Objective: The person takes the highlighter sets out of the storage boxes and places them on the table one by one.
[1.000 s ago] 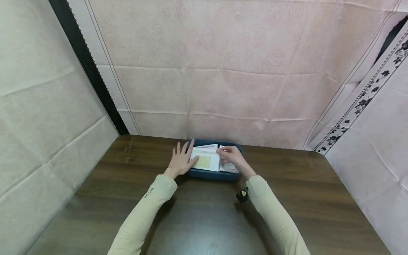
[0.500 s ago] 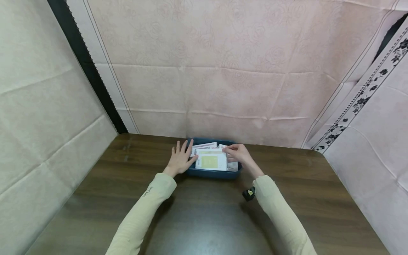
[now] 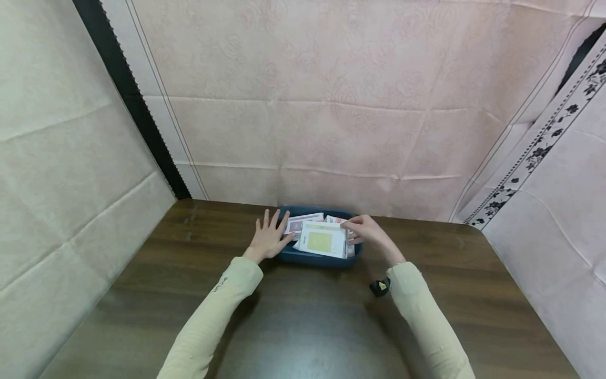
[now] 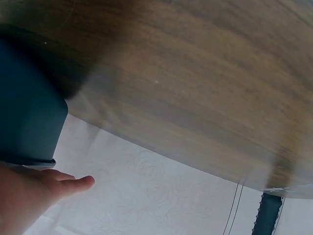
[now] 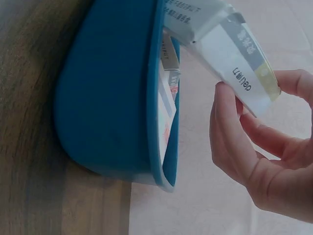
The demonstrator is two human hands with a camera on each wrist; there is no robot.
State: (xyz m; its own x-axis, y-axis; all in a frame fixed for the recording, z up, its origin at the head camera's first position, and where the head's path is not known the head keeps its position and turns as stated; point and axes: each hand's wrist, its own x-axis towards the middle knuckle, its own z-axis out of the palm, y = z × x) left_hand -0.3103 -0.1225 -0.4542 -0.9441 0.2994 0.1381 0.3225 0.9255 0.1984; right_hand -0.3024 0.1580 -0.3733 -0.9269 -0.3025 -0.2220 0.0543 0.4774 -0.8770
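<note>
A blue plastic bin (image 3: 314, 259) stands at the table's far edge with several flat white packages inside. My right hand (image 3: 374, 234) pinches the right end of a white packet with a yellow-green panel (image 3: 320, 242), held over the bin. In the right wrist view the packet (image 5: 242, 73) shows printed "deli" lettering and tilts between thumb and fingers above the bin's rim. My left hand (image 3: 266, 241) lies at the bin's left rim with fingers straight and spread. The left wrist view catches part of that hand (image 4: 34, 196) beside the bin wall (image 4: 29, 107).
Under the held packet, a package with a purplish panel (image 3: 294, 227) and one with red print (image 3: 334, 219) lie in the bin. The brown wooden table (image 3: 303, 316) reaches to a pale cloth backdrop (image 3: 331, 131). Cloth also hangs on both sides.
My right hand has moved right with the packet, sliding it from the bin's left half toward its right and uncovering packages underneath. The left hand has stayed at the rim.
</note>
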